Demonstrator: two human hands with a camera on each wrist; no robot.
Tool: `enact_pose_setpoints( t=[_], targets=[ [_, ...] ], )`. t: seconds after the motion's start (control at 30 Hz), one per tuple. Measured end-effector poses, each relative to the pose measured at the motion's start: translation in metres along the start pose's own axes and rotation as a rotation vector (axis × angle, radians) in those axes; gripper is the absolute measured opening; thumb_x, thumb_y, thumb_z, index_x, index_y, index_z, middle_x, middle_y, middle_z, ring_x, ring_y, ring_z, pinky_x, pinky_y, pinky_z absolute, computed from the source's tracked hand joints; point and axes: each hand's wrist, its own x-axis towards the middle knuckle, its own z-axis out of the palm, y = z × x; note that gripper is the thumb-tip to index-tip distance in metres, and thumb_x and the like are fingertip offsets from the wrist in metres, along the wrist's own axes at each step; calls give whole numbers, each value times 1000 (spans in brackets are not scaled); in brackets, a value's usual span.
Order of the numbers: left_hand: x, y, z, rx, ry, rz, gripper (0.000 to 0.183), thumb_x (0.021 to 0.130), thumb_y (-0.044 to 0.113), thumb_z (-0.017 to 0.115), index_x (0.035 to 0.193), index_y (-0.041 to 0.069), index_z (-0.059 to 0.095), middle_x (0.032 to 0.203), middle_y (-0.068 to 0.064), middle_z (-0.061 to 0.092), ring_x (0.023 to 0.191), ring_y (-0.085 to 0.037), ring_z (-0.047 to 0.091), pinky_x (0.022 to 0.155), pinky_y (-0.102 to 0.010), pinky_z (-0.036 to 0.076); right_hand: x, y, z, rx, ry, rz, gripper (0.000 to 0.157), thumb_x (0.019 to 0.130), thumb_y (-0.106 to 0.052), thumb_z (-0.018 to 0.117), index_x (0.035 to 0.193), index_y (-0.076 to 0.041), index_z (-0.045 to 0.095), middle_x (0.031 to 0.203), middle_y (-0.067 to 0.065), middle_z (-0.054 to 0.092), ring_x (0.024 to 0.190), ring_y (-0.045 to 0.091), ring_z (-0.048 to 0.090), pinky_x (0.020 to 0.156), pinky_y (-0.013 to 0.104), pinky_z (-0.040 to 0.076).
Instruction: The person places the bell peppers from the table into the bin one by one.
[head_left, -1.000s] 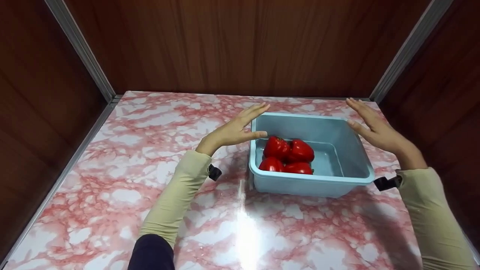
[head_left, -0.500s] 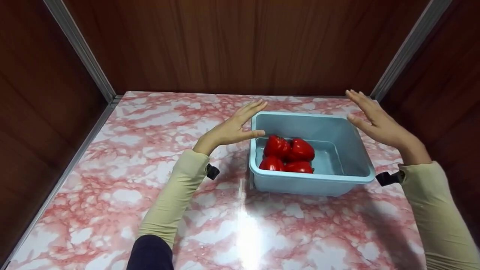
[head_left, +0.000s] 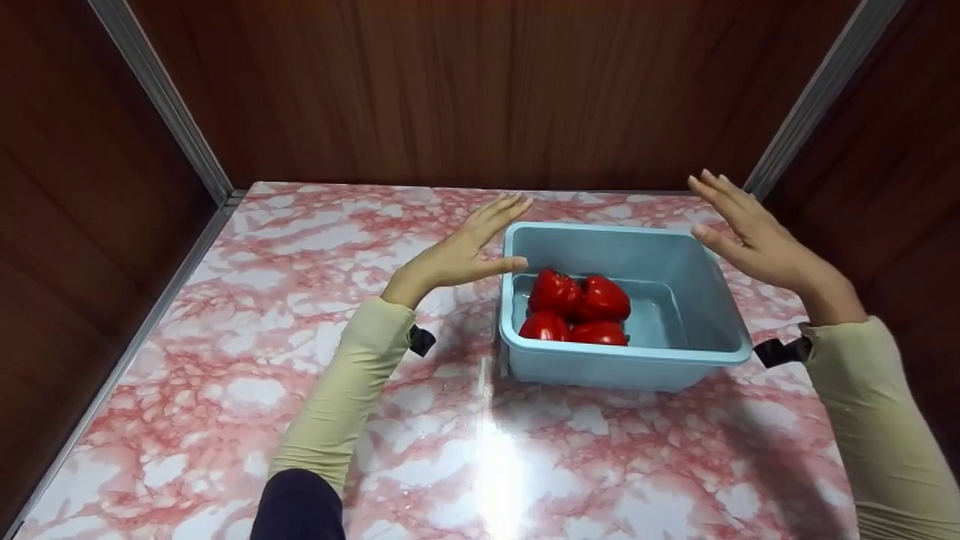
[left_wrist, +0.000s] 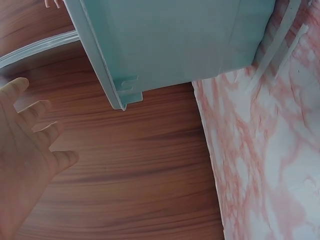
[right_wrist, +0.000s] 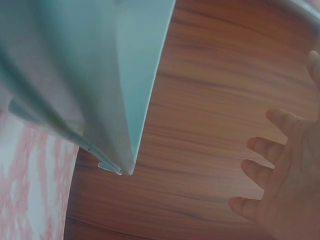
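Observation:
A light blue plastic tub [head_left: 627, 371] stands on the right half of the table, with several red bell peppers [head_left: 604, 298] gathered at its left end. My left hand [head_left: 463, 253] hovers by the tub's left rim, fingers extended and thumb apart, holding nothing. Over on the other side, my right hand [head_left: 769, 251] hangs above the right rim, its fingers likewise spread and bare. Both wrist views show a gap between hand and tub: the left hand [left_wrist: 25, 145] is off the tub wall [left_wrist: 165, 45], and the right hand [right_wrist: 290, 170] is apart from it too.
The table [head_left: 247, 337] has a pink-and-white marbled top. Dark wood panels [head_left: 465, 90] rise behind it and at both sides, joined by grey metal corner posts [head_left: 161, 97]. Bright glare [head_left: 499, 472] falls on the table's front middle.
Both hands have risen slightly, the right one more, and drawn a little away from the tub's rim. The tub and the bell peppers stay in place.

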Motion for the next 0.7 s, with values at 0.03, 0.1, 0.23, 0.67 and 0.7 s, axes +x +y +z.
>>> enact_pose_setpoints(
  t=[0.03,0.1,0.23,0.67,0.7],
  targets=[
    [0,0,0,5,-1,-2,80,81,65,53,146,43,11,152,22,5,140,0,-3,113,-51,14,0,-1,0,-6,-2,1,61,96,-27,48,147,-35,17,156,-1,6,143,23,-3,109,59,-10],
    [-1,0,-1,17,0,-5,80,81,64,53,145,44,10,152,23,4,140,0,-3,113,-51,12,1,-2,0,-23,-6,1,62,95,-28,49,148,-35,17,156,0,5,143,24,-4,108,59,-10],
    [-1,0,-2,43,5,3,79,82,63,53,146,44,10,152,22,3,140,-1,-3,114,-50,7,3,-6,-1,-57,-15,-2,63,95,-29,50,148,-34,17,156,3,5,143,26,-3,109,59,-10],
    [-2,6,-7,150,17,22,76,85,66,45,148,37,12,154,18,2,142,-6,-6,114,-46,-4,11,-20,-4,-200,-33,-40,67,92,-37,53,148,-32,17,156,2,5,143,25,-3,110,53,-14],
    [-1,7,-7,154,20,26,76,86,65,44,148,36,13,154,18,3,142,-7,-6,114,-46,-4,11,-21,-4,-214,-33,-41,67,92,-37,53,148,-32,17,156,2,5,143,25,-3,110,53,-14]
  ],
)
